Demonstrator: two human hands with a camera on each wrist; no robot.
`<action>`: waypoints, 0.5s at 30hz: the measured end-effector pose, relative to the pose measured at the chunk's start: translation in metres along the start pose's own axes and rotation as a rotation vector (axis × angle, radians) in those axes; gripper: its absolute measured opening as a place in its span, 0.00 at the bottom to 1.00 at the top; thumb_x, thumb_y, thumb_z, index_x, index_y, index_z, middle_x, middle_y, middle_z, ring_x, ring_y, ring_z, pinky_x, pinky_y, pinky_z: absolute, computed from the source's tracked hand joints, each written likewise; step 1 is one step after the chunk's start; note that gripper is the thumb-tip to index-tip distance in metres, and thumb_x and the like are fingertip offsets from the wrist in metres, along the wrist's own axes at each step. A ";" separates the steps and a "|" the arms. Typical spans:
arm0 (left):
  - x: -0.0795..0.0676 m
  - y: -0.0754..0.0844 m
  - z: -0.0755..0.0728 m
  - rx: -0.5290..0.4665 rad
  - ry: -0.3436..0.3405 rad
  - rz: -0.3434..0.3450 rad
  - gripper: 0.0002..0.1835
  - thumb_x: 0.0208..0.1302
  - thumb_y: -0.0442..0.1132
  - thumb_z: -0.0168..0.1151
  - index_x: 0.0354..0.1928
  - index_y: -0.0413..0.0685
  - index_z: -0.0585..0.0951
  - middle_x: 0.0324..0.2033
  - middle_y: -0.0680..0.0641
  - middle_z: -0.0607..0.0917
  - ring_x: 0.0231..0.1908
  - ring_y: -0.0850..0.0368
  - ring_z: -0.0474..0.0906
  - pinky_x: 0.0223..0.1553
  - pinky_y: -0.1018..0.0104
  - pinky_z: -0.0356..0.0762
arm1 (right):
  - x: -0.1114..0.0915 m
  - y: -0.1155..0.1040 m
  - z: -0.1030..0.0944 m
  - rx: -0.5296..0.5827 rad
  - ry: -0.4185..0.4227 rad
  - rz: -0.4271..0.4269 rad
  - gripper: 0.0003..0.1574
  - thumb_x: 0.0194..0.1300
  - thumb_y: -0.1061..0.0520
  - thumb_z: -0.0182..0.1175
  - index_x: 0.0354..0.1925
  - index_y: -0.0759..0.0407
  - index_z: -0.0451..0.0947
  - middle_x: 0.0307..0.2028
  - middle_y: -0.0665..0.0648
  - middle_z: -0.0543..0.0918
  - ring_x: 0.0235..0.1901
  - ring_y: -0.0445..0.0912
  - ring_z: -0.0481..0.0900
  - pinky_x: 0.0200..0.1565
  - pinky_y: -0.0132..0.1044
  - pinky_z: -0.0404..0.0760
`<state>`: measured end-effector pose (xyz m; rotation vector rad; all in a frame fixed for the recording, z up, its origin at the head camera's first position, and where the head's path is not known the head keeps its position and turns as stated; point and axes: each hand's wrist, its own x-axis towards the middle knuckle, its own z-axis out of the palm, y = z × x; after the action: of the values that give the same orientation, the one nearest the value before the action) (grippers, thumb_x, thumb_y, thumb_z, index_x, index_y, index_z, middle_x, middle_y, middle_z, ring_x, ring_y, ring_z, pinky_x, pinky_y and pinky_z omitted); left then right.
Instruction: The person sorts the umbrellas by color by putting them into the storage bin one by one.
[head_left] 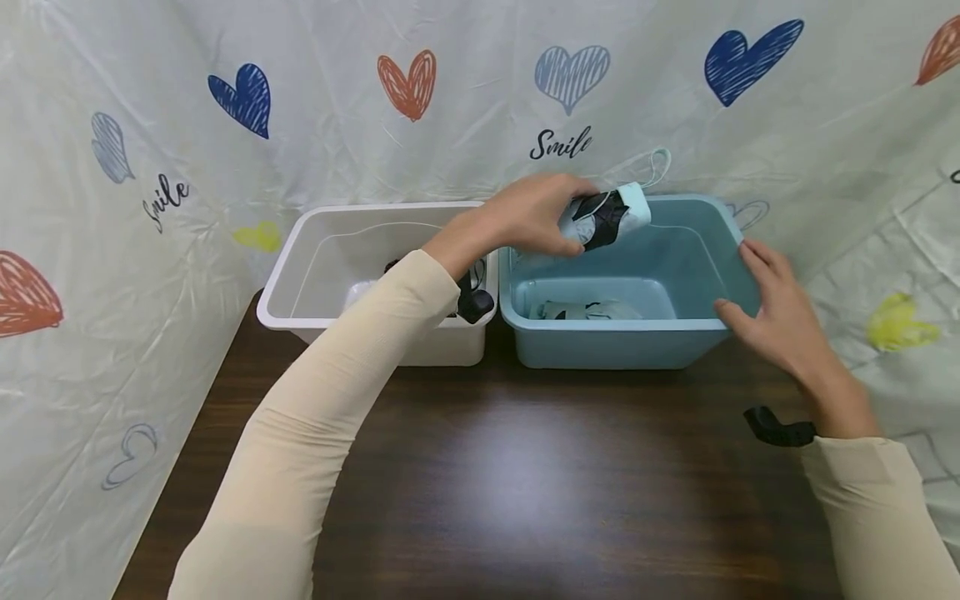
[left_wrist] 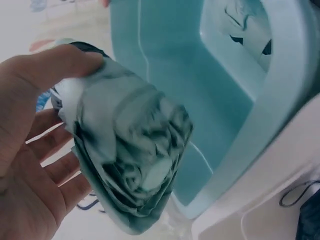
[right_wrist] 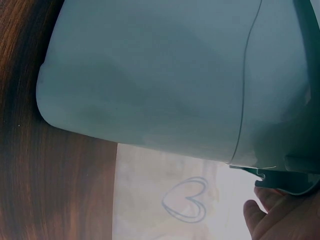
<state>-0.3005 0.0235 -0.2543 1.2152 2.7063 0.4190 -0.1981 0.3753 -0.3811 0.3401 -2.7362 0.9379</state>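
Note:
My left hand (head_left: 525, 218) grips a small folded umbrella (head_left: 606, 218), pale blue-green with black markings and a thin wrist loop, and holds it above the blue tub (head_left: 622, 342). In the left wrist view the thumb and fingers (left_wrist: 60, 65) wrap the umbrella's bundled fabric (left_wrist: 132, 165) over the blue tub (left_wrist: 225, 100). Another folded umbrella (head_left: 585, 310) lies on the tub's floor. My right hand (head_left: 765, 308) rests with relaxed fingers on the tub's right front corner; the right wrist view shows the tub's outer wall (right_wrist: 150, 75) and fingertips (right_wrist: 262, 212) under its rim.
A white tub (head_left: 300, 312) stands to the left of the blue one, touching it, with dark items inside partly hidden by my left arm. Both sit at the back of a dark wooden table (head_left: 525, 483). A heart-print cloth (head_left: 112, 167) hangs behind and at both sides.

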 end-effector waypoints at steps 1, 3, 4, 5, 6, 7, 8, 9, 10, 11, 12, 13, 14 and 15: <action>0.002 0.000 0.001 0.007 -0.004 0.000 0.39 0.64 0.47 0.69 0.77 0.51 0.71 0.66 0.50 0.82 0.58 0.57 0.77 0.60 0.65 0.74 | 0.000 0.000 0.000 0.000 0.002 -0.002 0.52 0.69 0.54 0.57 0.83 0.69 0.50 0.82 0.73 0.53 0.78 0.75 0.54 0.75 0.76 0.54; 0.003 0.001 0.003 0.011 -0.018 0.007 0.42 0.66 0.47 0.70 0.80 0.49 0.66 0.72 0.49 0.78 0.67 0.56 0.76 0.68 0.65 0.73 | -0.001 -0.001 0.000 -0.003 0.004 -0.002 0.52 0.68 0.54 0.57 0.83 0.69 0.50 0.82 0.72 0.53 0.78 0.75 0.54 0.75 0.76 0.54; 0.004 0.001 0.005 0.015 -0.030 0.005 0.45 0.67 0.47 0.70 0.82 0.48 0.62 0.77 0.49 0.73 0.72 0.55 0.73 0.73 0.65 0.69 | -0.001 -0.001 0.000 -0.002 0.004 -0.007 0.52 0.68 0.54 0.57 0.83 0.69 0.50 0.82 0.73 0.53 0.78 0.75 0.54 0.75 0.76 0.54; 0.003 0.000 0.006 0.018 -0.044 -0.005 0.47 0.68 0.49 0.69 0.84 0.48 0.59 0.80 0.49 0.68 0.77 0.55 0.68 0.78 0.64 0.65 | -0.001 -0.001 -0.001 0.000 -0.001 -0.006 0.53 0.68 0.53 0.57 0.83 0.69 0.50 0.82 0.72 0.53 0.78 0.75 0.54 0.75 0.76 0.54; 0.002 0.000 0.007 0.015 -0.057 -0.016 0.48 0.70 0.50 0.69 0.84 0.49 0.56 0.82 0.48 0.64 0.81 0.54 0.63 0.80 0.63 0.62 | -0.001 -0.001 -0.001 0.002 -0.005 -0.005 0.53 0.68 0.53 0.57 0.83 0.68 0.50 0.82 0.72 0.53 0.79 0.75 0.54 0.75 0.76 0.54; 0.000 0.000 0.008 0.009 -0.065 -0.028 0.49 0.71 0.51 0.68 0.85 0.50 0.54 0.83 0.48 0.61 0.82 0.53 0.60 0.82 0.61 0.59 | -0.001 -0.001 -0.001 0.004 -0.008 -0.004 0.53 0.68 0.52 0.57 0.83 0.68 0.50 0.82 0.72 0.53 0.79 0.75 0.54 0.75 0.77 0.54; -0.003 0.000 0.008 0.003 -0.070 -0.042 0.50 0.71 0.53 0.67 0.86 0.52 0.52 0.84 0.49 0.58 0.83 0.53 0.57 0.83 0.60 0.58 | -0.001 -0.001 -0.001 0.005 -0.011 -0.002 0.53 0.68 0.52 0.58 0.83 0.68 0.50 0.82 0.71 0.53 0.79 0.75 0.54 0.75 0.77 0.54; -0.007 0.000 0.007 -0.003 -0.073 -0.059 0.50 0.72 0.55 0.66 0.86 0.54 0.51 0.85 0.49 0.56 0.84 0.53 0.54 0.83 0.58 0.57 | -0.001 -0.001 -0.001 0.008 -0.015 0.000 0.53 0.68 0.52 0.58 0.83 0.68 0.50 0.83 0.71 0.52 0.79 0.75 0.53 0.75 0.77 0.54; -0.011 0.000 0.006 -0.006 -0.071 -0.077 0.49 0.73 0.57 0.65 0.86 0.55 0.50 0.85 0.50 0.54 0.85 0.53 0.52 0.84 0.57 0.56 | -0.001 -0.001 -0.001 0.007 -0.018 0.002 0.53 0.69 0.51 0.58 0.83 0.68 0.50 0.83 0.71 0.52 0.79 0.75 0.53 0.75 0.77 0.54; -0.015 0.000 0.005 -0.009 -0.059 -0.089 0.48 0.73 0.58 0.64 0.86 0.57 0.51 0.85 0.50 0.54 0.85 0.53 0.52 0.83 0.56 0.57 | -0.001 -0.001 -0.001 0.005 -0.021 0.012 0.53 0.69 0.51 0.58 0.83 0.67 0.49 0.83 0.71 0.52 0.79 0.74 0.53 0.75 0.77 0.54; -0.020 0.000 0.003 -0.012 -0.041 -0.098 0.47 0.74 0.59 0.63 0.86 0.58 0.52 0.85 0.51 0.55 0.84 0.54 0.53 0.83 0.56 0.58 | -0.001 -0.001 -0.001 0.004 -0.020 0.017 0.53 0.69 0.51 0.57 0.83 0.67 0.49 0.83 0.71 0.52 0.79 0.74 0.53 0.75 0.77 0.54; -0.025 -0.001 0.002 -0.018 -0.020 -0.098 0.46 0.74 0.59 0.62 0.85 0.58 0.54 0.84 0.51 0.57 0.84 0.54 0.54 0.83 0.55 0.59 | 0.000 0.000 -0.001 0.002 -0.019 0.024 0.54 0.69 0.51 0.57 0.84 0.67 0.49 0.83 0.71 0.51 0.79 0.74 0.53 0.75 0.77 0.54; -0.030 -0.003 0.000 -0.023 -0.004 -0.101 0.45 0.74 0.60 0.62 0.85 0.58 0.56 0.84 0.51 0.58 0.84 0.54 0.55 0.83 0.55 0.59 | 0.000 -0.001 -0.001 -0.001 -0.018 0.032 0.53 0.69 0.51 0.57 0.84 0.66 0.48 0.83 0.71 0.51 0.79 0.74 0.53 0.75 0.78 0.54; -0.037 -0.004 -0.001 -0.031 0.015 -0.104 0.43 0.74 0.59 0.62 0.84 0.58 0.57 0.83 0.51 0.60 0.83 0.54 0.56 0.82 0.55 0.59 | 0.000 -0.001 -0.002 -0.003 -0.020 0.041 0.54 0.69 0.51 0.57 0.84 0.66 0.48 0.83 0.70 0.51 0.79 0.75 0.53 0.74 0.78 0.54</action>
<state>-0.2796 -0.0072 -0.2538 1.0625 2.7500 0.4562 -0.1974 0.3761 -0.3795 0.2956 -2.7722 0.9450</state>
